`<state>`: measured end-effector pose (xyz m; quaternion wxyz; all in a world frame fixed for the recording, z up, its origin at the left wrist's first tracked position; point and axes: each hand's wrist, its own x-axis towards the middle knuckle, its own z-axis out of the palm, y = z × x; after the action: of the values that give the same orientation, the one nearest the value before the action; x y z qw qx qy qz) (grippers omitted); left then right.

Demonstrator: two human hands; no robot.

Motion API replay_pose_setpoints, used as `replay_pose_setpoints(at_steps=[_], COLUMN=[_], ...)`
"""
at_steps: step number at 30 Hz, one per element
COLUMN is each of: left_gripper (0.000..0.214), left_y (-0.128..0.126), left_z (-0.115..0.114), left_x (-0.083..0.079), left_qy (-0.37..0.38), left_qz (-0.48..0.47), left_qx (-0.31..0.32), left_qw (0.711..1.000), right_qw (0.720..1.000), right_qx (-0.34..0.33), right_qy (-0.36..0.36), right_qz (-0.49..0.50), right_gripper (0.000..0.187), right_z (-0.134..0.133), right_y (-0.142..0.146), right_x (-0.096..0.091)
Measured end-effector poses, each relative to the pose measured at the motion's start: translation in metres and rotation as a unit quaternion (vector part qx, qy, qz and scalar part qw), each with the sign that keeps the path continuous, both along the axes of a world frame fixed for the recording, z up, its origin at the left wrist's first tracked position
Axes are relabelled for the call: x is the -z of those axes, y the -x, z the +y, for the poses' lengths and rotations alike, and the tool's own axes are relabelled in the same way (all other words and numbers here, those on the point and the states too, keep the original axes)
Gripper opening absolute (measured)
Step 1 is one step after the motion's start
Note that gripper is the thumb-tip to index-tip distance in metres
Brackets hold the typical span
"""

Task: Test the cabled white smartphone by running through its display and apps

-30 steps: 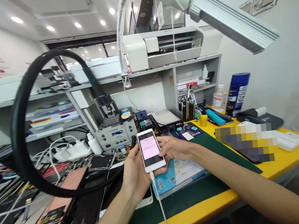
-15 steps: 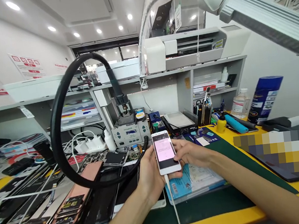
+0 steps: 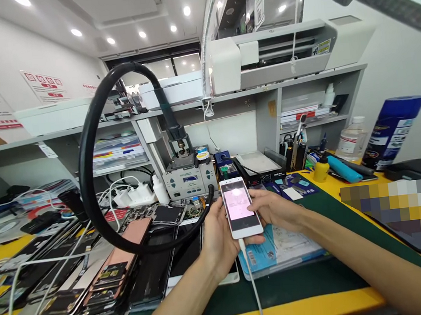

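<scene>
White phone [image 3: 240, 207] held up over bench [image 3: 323, 303], tilted, screen lit pink (text too small to read); L hand [image 3: 217, 242] cupped round its left side, grip closed on it; R hand [image 3: 280, 211] at right edge, thumb on screen, grip pinching there, rear fingers partly hidden; white cable [image 3: 255, 288] in btm end, runs out of view; blue packet [image 3: 262, 256] on green mat [image 3: 288, 289] below; black hose [image 3: 86, 165] loops to L, w/ stacked phone parts [image 3: 110, 276] nearby

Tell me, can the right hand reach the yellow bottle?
Probably yes, once off the phone: only green mat and flat blue packaging seem to lie between the right hand and the yellow bottle.
</scene>
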<state>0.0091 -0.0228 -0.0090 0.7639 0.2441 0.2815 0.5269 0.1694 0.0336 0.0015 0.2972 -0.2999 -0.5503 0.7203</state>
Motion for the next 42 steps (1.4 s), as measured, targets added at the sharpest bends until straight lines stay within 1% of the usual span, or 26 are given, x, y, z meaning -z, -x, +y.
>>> replay_pose_setpoints(at_steps=[3, 9, 13, 18, 22, 26, 27, 30, 35, 42], left_gripper=[0.051, 0.051, 0.052, 0.053, 0.052, 0.051, 0.051, 0.051, 0.053, 0.053], left_y=[-0.0005, -0.0026, -0.0022, -0.0013, -0.0019, -0.0025, -0.0025, -0.0019, -0.0007, -0.0009], left_z=[-0.0008, -0.0019, -0.0007, -0.0015, -0.0025, -0.0021, -0.0021, -0.0024, -0.0019, -0.0021], left_x=[-0.0014, -0.0052, -0.0040, -0.0018, -0.0031, -0.0045, -0.0044, -0.0033, -0.0010, -0.0009], left_qy=[0.000, 0.004, 0.000, -0.005, -0.005, -0.007, -0.008, -0.013, -0.024, -0.028], left_qz=[0.003, 0.011, 0.018, 0.021, 0.020, 0.021, 0.022, 0.018, 0.006, 0.005], left_qx=[0.001, -0.004, 0.000, 0.001, -0.004, 0.000, -0.001, -0.001, 0.013, 0.016], left_qw=[1.000, 1.000, 1.000, 1.000, 1.000, 1.000, 1.000, 1.000, 1.000, 0.999], right_qw=[1.000, 0.999, 0.998, 0.999, 0.999, 0.999, 0.999, 0.999, 0.999, 0.998], right_qx=[0.005, -0.030, -0.034, -0.019, -0.014, 0.019, 0.028, 0.031, 0.029, 0.018], right_qy=[-0.010, -0.037, -0.043, -0.043, -0.041, -0.014, -0.005, 0.007, -0.014, -0.042], right_qz=[-0.003, 0.002, -0.003, -0.021, -0.029, -0.033, -0.032, -0.020, -0.021, -0.032], right_gripper=[0.038, 0.053, 0.057, 0.050, 0.042, 0.028, 0.027, 0.032, 0.028, 0.035], right_z=[0.0014, 0.0048, 0.0040, 0.0029, 0.0036, 0.0036, 0.0032, 0.0014, -0.0016, 0.0000], right_y=[-0.0004, -0.0047, -0.0048, -0.0043, -0.0034, -0.0002, 0.0007, 0.0021, 0.0015, -0.0004], right_x=[0.0020, 0.0067, 0.0051, 0.0012, 0.0015, 0.0026, 0.0025, 0.0008, -0.0024, 0.0000])
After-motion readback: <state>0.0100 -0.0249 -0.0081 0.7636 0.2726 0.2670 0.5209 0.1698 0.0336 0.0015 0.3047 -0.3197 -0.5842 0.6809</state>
